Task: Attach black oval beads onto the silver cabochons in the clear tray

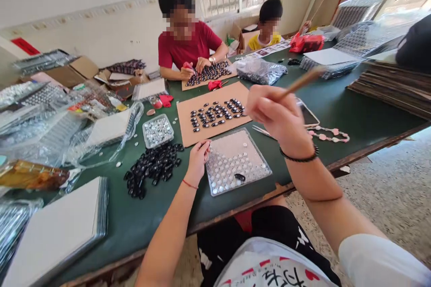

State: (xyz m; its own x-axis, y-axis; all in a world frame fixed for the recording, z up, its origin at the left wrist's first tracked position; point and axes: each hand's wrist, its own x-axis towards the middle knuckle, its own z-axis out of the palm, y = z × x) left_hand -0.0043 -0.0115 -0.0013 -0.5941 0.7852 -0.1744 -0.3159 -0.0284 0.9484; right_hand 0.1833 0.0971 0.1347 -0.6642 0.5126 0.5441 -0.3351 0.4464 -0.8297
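Note:
My right hand [274,114] is raised above the table, closed around a slim brown wooden stick [301,83] that points up to the right. The stick's far end is blurred, and its lower end is hidden by the hand. At the left edge of a clear plastic tray [259,152], the fingers of my left hand [199,157] are pinched together; what they hold, if anything, is too small to tell. Rows of round shiny pieces [222,170] sit in the tray, with one black oval piece [239,177] lying on them. Left of that hand is a pile of black pieces [151,168].
Behind the tray, a cardboard sheet [186,119] carries black-and-white pieces. A small box [158,131] holds shiny discs. Tweezers [264,131], a phone [308,114] and a bead bracelet [332,134] lie rightward. Across the table, a person in red [188,45] works; another person [266,41] sits beyond.

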